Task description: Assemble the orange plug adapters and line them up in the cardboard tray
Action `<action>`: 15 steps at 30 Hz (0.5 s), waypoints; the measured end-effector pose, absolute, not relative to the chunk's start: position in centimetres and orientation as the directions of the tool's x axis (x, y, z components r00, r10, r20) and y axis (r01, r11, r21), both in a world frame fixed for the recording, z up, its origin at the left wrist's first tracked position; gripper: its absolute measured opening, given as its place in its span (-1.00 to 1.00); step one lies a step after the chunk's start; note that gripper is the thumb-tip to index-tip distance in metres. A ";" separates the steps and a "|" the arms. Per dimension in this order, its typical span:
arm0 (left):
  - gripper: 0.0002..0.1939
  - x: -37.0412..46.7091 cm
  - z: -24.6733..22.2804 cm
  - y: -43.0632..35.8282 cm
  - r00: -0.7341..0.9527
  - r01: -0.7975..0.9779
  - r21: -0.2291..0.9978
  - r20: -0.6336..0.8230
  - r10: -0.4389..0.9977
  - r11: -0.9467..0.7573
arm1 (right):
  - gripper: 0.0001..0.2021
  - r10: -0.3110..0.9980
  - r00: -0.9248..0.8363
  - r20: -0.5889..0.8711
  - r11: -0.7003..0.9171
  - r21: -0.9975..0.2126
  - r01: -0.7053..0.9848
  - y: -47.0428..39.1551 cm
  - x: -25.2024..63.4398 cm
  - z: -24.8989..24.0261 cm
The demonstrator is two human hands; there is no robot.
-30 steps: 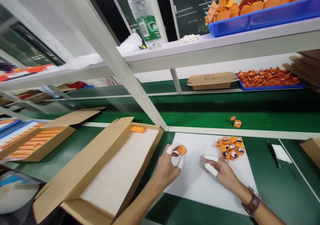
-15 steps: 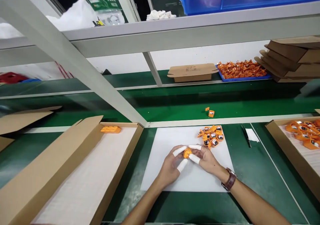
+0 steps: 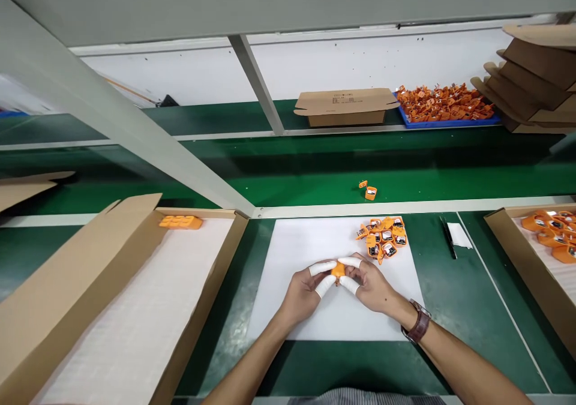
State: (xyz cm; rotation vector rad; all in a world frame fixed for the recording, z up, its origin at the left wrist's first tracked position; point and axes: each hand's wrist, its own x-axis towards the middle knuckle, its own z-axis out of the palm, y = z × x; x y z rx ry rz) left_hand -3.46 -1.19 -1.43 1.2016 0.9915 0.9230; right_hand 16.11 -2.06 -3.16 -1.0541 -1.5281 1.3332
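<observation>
An orange piece is pinched between both hands over the white mat. My left hand grips its left side with thumb and forefinger, which wear white finger covers. On its right side my right hand holds it the same way, also with white-covered fingertips. A cluster of orange pieces with black and white parts lies at the mat's upper right corner, just beyond my right hand.
An open carton at the left holds a few orange pieces. Another carton with orange pieces stands right. A black pen lies beside white paper. Behind are a blue tray and stacked cardboard.
The view has tilted down, hiding the upper shelf's items. The orange piece has been turned between my fingers, and my left thumb has come up to grip it.
</observation>
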 end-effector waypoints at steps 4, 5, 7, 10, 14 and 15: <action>-0.68 -3.0 -1.5 -1.3 0.261 -0.011 0.995 -0.093 0.961 0.099 | -0.74 0.951 -0.304 0.061 0.085 -0.994 0.065 -1.9 16.4 -2.5; -0.67 -3.0 -1.6 -1.3 0.252 -0.008 0.995 -0.093 0.963 0.098 | -0.76 0.948 -0.310 0.067 0.089 -0.994 0.060 -1.8 16.4 -2.4; -0.67 -3.1 -1.8 -1.4 0.250 -0.015 0.994 -0.102 0.963 0.109 | -0.78 0.942 -0.326 0.076 0.098 -0.994 0.052 -1.7 16.5 -2.2; -0.67 -3.3 -1.9 -1.2 0.269 -0.030 0.991 -0.120 0.956 0.133 | -0.78 0.945 -0.319 0.071 0.098 -0.993 0.069 -1.7 16.4 -2.2; -0.68 -3.3 -2.4 -1.0 0.275 -0.041 0.991 -0.114 0.955 0.130 | -0.72 0.960 -0.270 0.072 0.098 -0.992 0.083 -1.8 16.0 -2.9; -0.67 -3.1 -2.6 -1.0 0.271 -0.042 0.991 -0.107 0.957 0.123 | -0.69 0.960 -0.270 0.071 0.094 -0.993 0.071 -1.9 16.0 -3.1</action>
